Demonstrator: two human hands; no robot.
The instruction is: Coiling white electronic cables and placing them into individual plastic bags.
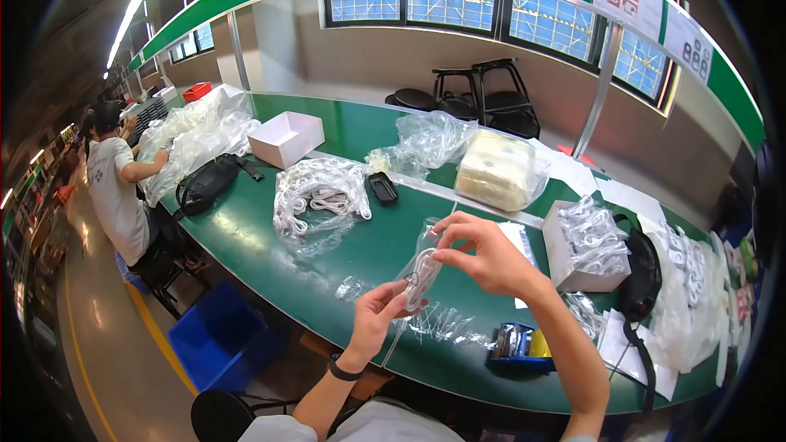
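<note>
Near edge, right: blue plastic holder with a yellow roll-like part [521, 348] sits on the green tabletop [246, 233]. Just beyond, the left hand [377, 319], black band at its wrist, pinches the lower end of a coiled white cable in a clear plastic bag [421, 280], thumb against fingers. Right hand [481, 250]: thumb and forefinger pinched together at the bag's upper end, other fingers curled. Bagged cable is held up between both hands, above the table.

Risks: thin film could slide or tear if the right pinch pulls hard; coil could slip or spring loose if the left grip eases. Loose crinkled clear plastic [446, 326] lies right below, so a dropped piece could get mixed in.

Looks: slim, elongated bundle, white loops lying lengthwise, glossy wrinkled film around; thin dark line across it, maybe a tie, too small to tell.

Farther, right: white cardboard box [565, 260] heaped with bagged white cables. Left: tangled pile of white cables [293, 196], small black plastic tray-shaped part [382, 188] beside it. Beyond: cream block of stacked plastic bags [495, 170]; far off by the wall, black stools [508, 101].
</note>
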